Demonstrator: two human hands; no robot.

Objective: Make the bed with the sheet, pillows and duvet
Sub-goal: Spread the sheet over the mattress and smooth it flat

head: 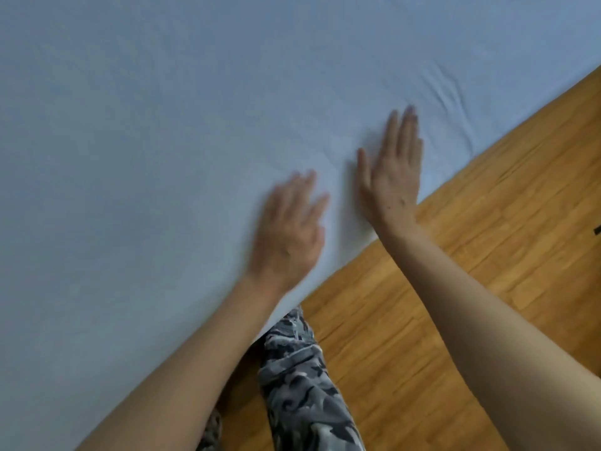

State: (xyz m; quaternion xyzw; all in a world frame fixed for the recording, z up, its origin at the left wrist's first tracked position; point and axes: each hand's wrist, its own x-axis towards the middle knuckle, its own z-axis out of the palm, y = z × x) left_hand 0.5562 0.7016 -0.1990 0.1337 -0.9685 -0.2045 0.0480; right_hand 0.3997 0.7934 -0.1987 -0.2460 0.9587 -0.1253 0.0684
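A pale blue-white sheet covers the mattress and fills most of the view. My left hand lies palm down on the sheet near the bed's edge, fingers straight and blurred by motion. My right hand rests flat on the sheet a little farther in, fingers together and straight. A patch of small wrinkles shows in the sheet beyond my right fingertips. No pillow or duvet is in sight.
Wooden plank floor runs along the bed's edge at the right and bottom. My leg in grey camouflage trousers stands against the bed's side. A small dark object sits at the right frame edge.
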